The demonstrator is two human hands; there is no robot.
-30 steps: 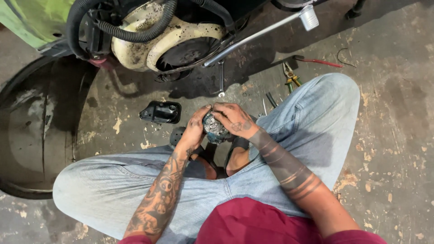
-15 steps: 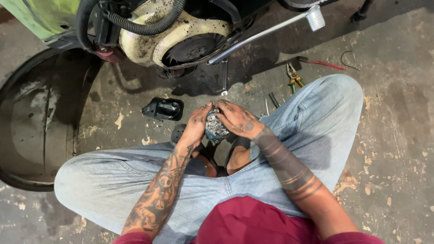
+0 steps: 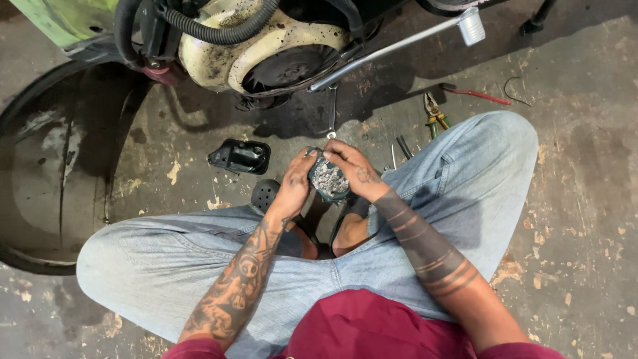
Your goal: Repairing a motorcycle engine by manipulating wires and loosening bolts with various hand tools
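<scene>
Hands meet over the lap in the head view: left hand [image 3: 292, 189] and right hand [image 3: 352, 169] both grip a small grimy metal part [image 3: 327, 178], held just below the engine housing [image 3: 266, 50]. Inspection or cleaning seems underway; turning it calls for steady fingers. Black cover [image 3: 240, 156] lies left of the part, pliers [image 3: 435, 114] right.

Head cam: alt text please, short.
A person sits cross-legged on a stained concrete floor, both hands, left hand and right hand, gripping a small grimy metal part. A black cover, pliers and an engine lie ahead.
</scene>
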